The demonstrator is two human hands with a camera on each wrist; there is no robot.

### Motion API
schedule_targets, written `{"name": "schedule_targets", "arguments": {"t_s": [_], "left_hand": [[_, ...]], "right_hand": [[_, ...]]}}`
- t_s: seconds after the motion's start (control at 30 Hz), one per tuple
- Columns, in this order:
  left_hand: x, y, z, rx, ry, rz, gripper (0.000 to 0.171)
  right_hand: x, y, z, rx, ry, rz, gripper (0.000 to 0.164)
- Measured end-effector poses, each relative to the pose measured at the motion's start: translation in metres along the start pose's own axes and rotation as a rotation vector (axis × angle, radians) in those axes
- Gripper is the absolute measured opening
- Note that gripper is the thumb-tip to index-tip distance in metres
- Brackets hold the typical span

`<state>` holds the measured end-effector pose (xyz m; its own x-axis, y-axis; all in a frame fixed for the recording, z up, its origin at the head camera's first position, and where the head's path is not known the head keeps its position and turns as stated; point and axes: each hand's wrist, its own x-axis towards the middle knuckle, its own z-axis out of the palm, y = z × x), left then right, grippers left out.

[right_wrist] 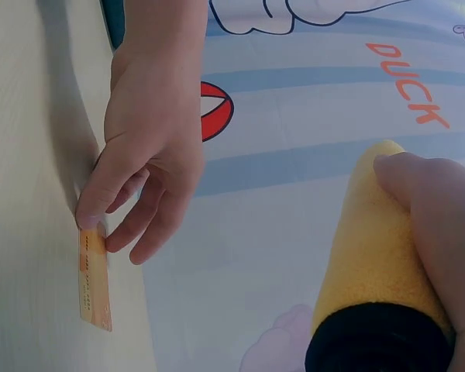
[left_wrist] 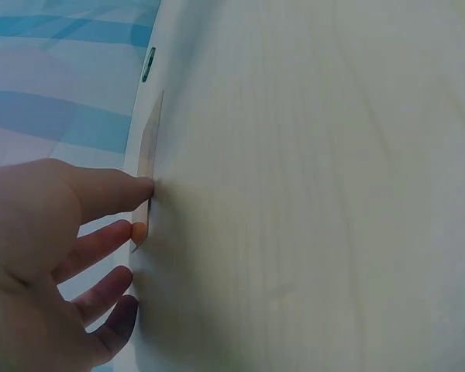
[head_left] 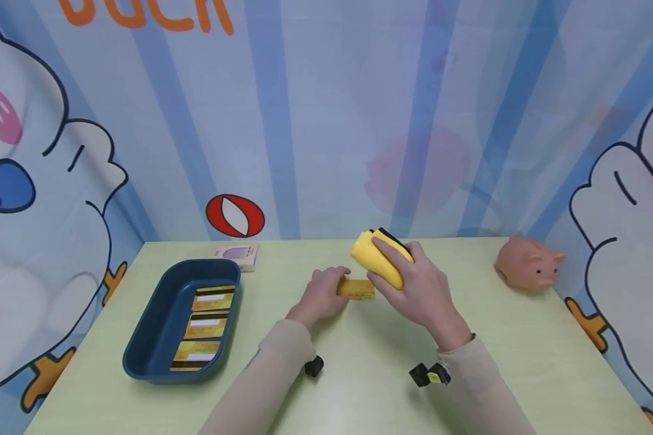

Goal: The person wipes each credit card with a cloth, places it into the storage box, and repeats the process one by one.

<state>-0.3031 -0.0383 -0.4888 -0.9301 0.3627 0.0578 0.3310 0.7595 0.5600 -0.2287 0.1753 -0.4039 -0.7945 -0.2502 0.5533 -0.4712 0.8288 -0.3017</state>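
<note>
My left hand (head_left: 320,295) pinches a gold bank card (head_left: 357,289) by its left end, between thumb and fingertips. The card is low over the table; whether it touches the surface I cannot tell. In the right wrist view the card (right_wrist: 94,283) shows embossed digits. The left wrist view has the card (left_wrist: 148,143) nearly edge-on. Up and to the right of it, my right hand (head_left: 423,297) grips a bunched yellow cloth (head_left: 378,258) with black edging, held above the table. The right wrist view shows the cloth (right_wrist: 364,248) rolled up under the thumb.
A dark blue tray (head_left: 155,332) stands on the left of the table, with three gold cards (head_left: 205,325) in a column along its right side. Behind it lies a small pale box (head_left: 245,256). A pink piggy bank (head_left: 526,264) sits at the back right. A printed curtain (head_left: 326,121) hangs behind the table.
</note>
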Motion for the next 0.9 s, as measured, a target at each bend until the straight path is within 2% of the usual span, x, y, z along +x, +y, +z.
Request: {"name": "schedule_targets", "arguments": {"t_s": [0.17, 0.4, 0.7, 0.9], "left_hand": [[0.0026, -0.0013, -0.0043, 0.027, -0.041, -0.034, 0.059], [0.0024, -0.0030, -0.0093, -0.033, -0.111, -0.088, 0.059], [0.0009, -0.0012, -0.0096, -0.051, -0.092, -0.082, 0.052], [-0.0029, -0.0018, -0.0092, -0.083, -0.108, -0.074, 0.050]], "right_hand": [[0.0014, -0.0003, -0.0002, -0.001, -0.004, 0.005, 0.063], [0.0006, -0.0006, 0.0004, -0.001, -0.011, 0.012, 0.063], [0.0003, -0.0012, 0.0007, 0.002, -0.007, 0.000, 0.063], [0.0006, -0.0016, 0.0004, 0.005, -0.018, 0.009, 0.063]]}}
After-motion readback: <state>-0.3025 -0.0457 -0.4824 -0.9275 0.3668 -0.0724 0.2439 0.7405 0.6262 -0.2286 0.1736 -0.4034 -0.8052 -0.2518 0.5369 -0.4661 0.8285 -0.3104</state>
